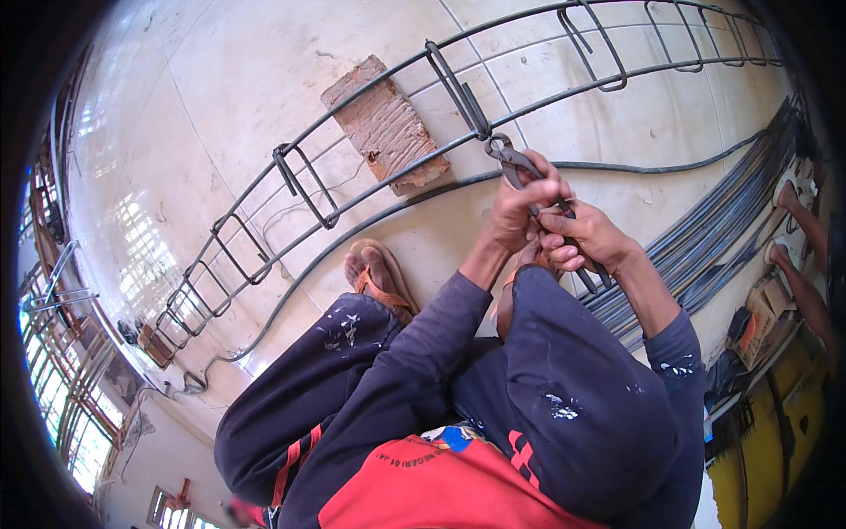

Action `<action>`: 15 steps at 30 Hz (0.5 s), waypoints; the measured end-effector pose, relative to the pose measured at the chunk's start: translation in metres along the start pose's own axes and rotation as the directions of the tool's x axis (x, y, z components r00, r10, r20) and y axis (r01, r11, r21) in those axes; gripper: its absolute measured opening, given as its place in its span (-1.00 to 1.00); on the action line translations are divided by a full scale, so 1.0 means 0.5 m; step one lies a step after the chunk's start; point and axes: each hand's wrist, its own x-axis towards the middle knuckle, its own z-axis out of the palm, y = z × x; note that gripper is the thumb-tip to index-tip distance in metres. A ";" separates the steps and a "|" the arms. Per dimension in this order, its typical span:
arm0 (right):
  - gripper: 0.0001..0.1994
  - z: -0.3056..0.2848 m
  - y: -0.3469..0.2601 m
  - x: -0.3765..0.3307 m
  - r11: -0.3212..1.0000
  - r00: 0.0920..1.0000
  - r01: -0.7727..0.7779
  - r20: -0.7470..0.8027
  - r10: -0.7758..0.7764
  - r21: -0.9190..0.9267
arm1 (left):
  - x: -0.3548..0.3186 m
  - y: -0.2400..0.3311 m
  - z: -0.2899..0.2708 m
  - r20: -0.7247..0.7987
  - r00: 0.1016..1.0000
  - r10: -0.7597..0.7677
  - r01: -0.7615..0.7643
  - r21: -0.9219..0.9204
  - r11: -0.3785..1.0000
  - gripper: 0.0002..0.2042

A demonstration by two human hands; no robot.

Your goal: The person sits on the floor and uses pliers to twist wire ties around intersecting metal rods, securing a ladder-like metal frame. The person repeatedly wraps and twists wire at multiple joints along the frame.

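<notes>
A pair of steel pincers point(516, 161) is held near the middle of the view, its rounded jaws right by a tie point on the near bar of a long rebar cage point(458, 88). My left hand point(526, 198) is closed around the pincers just behind the jaws. Lower down, my right hand point(589, 238) grips the handles, with the handle ends poking out below the fingers. Whether the jaws hold any tie wire is too small to tell. A rough reddish brick point(388, 123) lies beneath the cage, which has several rectangular stirrups along its bars.
Several loose steel rods point(705, 229) lie bundled at the right on the tiled floor point(256, 79). Between my feet and the cage runs a dark hose or cable point(423, 191). A cardboard box point(765, 322) and another person's legs point(804, 225) are at the far right.
</notes>
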 end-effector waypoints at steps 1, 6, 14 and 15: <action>-0.75 0.007 -0.001 -0.001 1.000 1.000 0.004 -0.027 -0.004 -0.012 | 0.003 -0.007 -0.008 0.013 1.000 -0.006 0.006 0.004 1.000 -0.78; -0.75 0.023 0.007 -0.011 0.963 0.979 0.045 -0.179 -0.095 -0.265 | 0.015 -0.005 0.014 -0.150 0.986 -0.077 0.090 0.082 0.993 -0.62; -0.47 0.130 0.073 -0.088 -0.120 0.517 -0.310 -0.061 -0.854 -0.943 | 0.024 0.001 0.054 -0.320 0.946 -0.053 0.035 -0.060 0.998 -0.66; -0.42 0.123 0.093 -0.082 -0.279 0.420 -0.376 0.106 -0.901 -0.883 | 0.026 0.000 0.058 -0.334 0.942 -0.047 0.024 -0.072 0.997 -0.66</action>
